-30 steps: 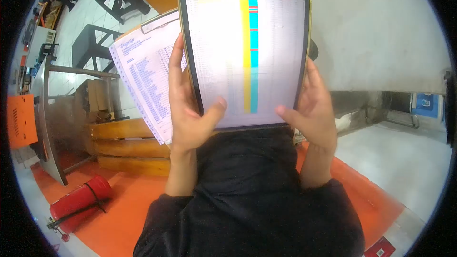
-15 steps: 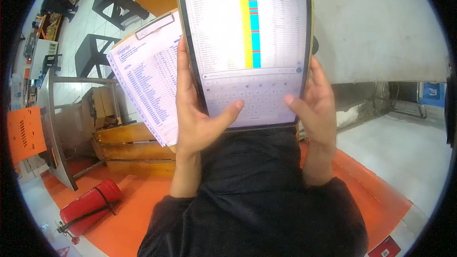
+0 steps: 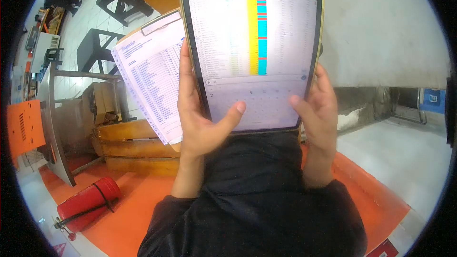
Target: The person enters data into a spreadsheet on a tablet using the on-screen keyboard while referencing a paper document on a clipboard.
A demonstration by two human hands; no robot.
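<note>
Between my two hands is a tablet in a yellowish-edged case, its screen showing a spreadsheet with yellow, cyan and red columns above an on-screen keyboard. My left hand grips the left edge, fingers behind and thumb over the keyboard. On the right edge, my right hand does the same, its thumb above the right part of the keyboard. To the left of the tablet and partly covered by it, a clipboard holds printed sheets with a long table of rows.
A red fire extinguisher lies on the orange floor at lower left. Beyond the wooden slats stand black stools and a metal-framed table on its side. A pale surface fills the right.
The tablet sits slightly further right and lower in view, tilted a little more. A short entry now shows in the input bar. Both hands keep hold of it.
</note>
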